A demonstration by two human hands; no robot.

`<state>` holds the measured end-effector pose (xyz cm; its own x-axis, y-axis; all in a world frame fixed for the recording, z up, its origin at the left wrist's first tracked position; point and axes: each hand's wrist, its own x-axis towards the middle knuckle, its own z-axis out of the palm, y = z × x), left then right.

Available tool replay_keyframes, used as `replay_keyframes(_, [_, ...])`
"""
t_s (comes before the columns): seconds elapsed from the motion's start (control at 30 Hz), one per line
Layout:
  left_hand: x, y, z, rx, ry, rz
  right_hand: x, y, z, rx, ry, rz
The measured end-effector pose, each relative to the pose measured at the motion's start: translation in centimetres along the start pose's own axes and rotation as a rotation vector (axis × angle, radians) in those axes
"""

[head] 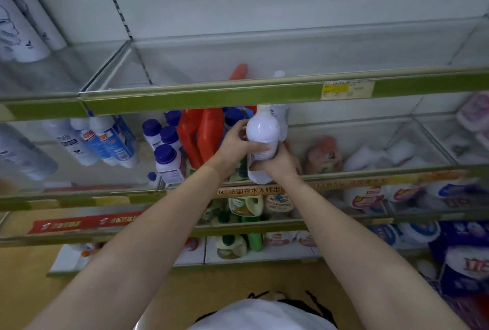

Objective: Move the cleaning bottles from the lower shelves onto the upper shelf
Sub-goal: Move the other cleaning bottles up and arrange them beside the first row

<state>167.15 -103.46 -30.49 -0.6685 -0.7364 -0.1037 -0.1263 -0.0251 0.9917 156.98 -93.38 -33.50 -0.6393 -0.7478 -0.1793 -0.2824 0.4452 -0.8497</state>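
Both hands, left (236,142) and right (275,161), are clamping the upright bottle (262,144); its cap is sitting just below the upper shelf (201,101) lip.

Single head-worn wide-angle view, looks forward and steeply down along green-edged glass shelving (201,103), close range, both forearms entering from bottom
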Motion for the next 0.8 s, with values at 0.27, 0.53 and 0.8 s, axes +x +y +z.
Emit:
replay_keyframes(0.27, [-5.0,-1.3,-3.4,-0.257,-0.131,-0.175,-8.0,-0.2,3.6,0.149,-0.041,0.104])
replay_keyframes(0.53, [-12.4,-7.7,-5.6,-0.352,-0.057,-0.460,-17.7,2.9,9.4,-0.060,-0.115,0.233])
replay_keyframes(0.8, [-16.3,-10.0,-8.0,-0.472,-0.044,-0.597,-20.6,2.2,11.5,0.152,-0.391,0.300])
